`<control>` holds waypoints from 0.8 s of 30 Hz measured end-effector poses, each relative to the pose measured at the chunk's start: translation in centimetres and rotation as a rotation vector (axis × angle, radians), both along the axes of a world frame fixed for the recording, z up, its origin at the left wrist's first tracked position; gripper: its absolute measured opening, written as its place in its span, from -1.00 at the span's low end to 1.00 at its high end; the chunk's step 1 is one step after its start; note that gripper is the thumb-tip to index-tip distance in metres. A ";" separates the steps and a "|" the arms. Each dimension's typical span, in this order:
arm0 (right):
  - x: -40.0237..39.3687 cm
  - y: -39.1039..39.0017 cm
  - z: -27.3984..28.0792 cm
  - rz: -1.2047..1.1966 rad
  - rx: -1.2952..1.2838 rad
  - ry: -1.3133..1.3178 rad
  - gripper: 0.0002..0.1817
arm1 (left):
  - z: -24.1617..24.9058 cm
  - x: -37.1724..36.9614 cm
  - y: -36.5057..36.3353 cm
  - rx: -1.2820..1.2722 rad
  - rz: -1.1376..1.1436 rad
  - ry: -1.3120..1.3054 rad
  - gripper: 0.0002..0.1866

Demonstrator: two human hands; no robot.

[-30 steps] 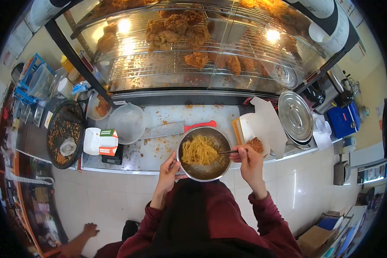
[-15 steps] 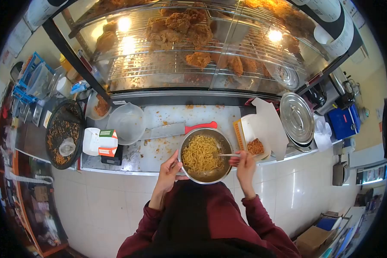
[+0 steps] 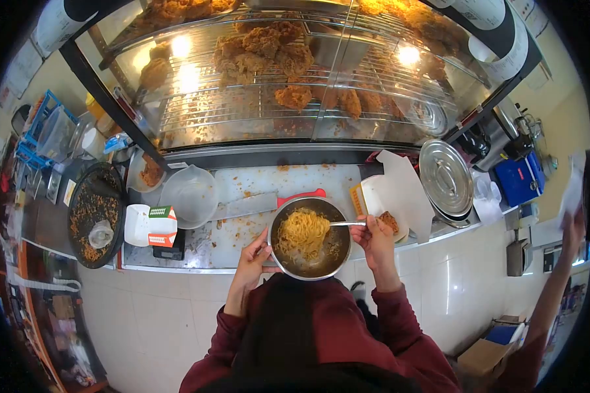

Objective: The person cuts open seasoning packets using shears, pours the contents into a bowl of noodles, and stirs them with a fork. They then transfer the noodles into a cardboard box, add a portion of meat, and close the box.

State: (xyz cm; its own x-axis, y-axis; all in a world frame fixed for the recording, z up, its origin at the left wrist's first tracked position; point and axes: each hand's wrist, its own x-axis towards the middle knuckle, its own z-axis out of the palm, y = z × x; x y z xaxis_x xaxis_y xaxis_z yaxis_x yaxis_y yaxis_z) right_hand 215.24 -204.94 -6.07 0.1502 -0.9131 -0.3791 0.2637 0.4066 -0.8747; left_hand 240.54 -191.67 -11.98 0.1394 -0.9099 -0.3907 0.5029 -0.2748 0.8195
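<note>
Head view: left hand (image 3: 252,257) grips the rim of the round steel bowl (image 3: 310,238) of soft, slippery yellow noodles (image 3: 303,230), while right hand (image 3: 375,237), closed on a thin metal fork (image 3: 345,224), lifts them; best steadied by its rim.

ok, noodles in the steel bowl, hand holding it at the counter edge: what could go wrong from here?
1. The steel bowl seems to overhang the counter edge, steadied only by the left hand; a hard stir could tip it.
2. The right hand works a utensil through the noodles; strands could flick out over the rim.
3. The cleaver lies just behind the bowl and could get knocked.
</note>
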 end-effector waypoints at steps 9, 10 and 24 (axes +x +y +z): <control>1.3 1.4 5.8 0.291 -0.805 0.601 -0.81 | 0.5 0.4 0.4 0.006 -0.010 0.037 -0.46; 0.9 1.2 6.0 0.407 -1.078 0.797 -0.84 | 0.3 0.4 0.4 0.000 -0.009 0.041 -0.46; 1.8 3.0 -4.6 0.029 -0.043 0.228 -0.70 | 2.2 -1.3 0.1 -0.048 -0.020 -0.060 -0.47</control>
State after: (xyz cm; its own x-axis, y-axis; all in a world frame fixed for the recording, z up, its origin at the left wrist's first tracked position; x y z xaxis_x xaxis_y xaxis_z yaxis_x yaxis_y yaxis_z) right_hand 217.02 -201.97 -10.71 0.0911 -0.9257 -0.3672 0.0461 0.3723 -0.9270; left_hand 239.22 -191.58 -9.76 0.1430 -0.9301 -0.3383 0.4474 -0.2442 0.8604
